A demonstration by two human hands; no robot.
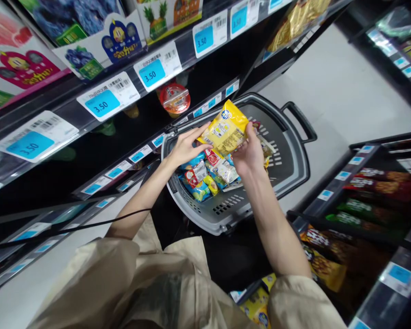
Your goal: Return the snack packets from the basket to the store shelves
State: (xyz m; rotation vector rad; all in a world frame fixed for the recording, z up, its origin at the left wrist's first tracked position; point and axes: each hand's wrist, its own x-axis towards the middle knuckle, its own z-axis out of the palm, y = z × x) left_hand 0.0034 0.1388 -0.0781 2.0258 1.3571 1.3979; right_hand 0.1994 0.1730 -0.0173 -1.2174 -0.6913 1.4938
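Note:
A yellow snack packet (226, 129) is held up over a grey shopping basket (291, 151), its printed side with small text toward me. My left hand (189, 147) pinches the packet's left edge between thumb and fingers. On the right edge, my right hand (250, 153) grips it with the thumb in front; its other fingers are partly hidden behind the packet. Beneath it, several colourful snack bags (199, 180), mostly blue, red and yellow, lie in the basket. The packet covers part of them.
Shelves with price tags (108, 104) run along the left, bearing boxed sweets (92, 41) and a red-lidded cup (174, 98). On the right stands another shelf of snack bags (373, 210). Pale floor (342, 87) shows beyond the basket, whose handle (303, 123) sticks out to the right.

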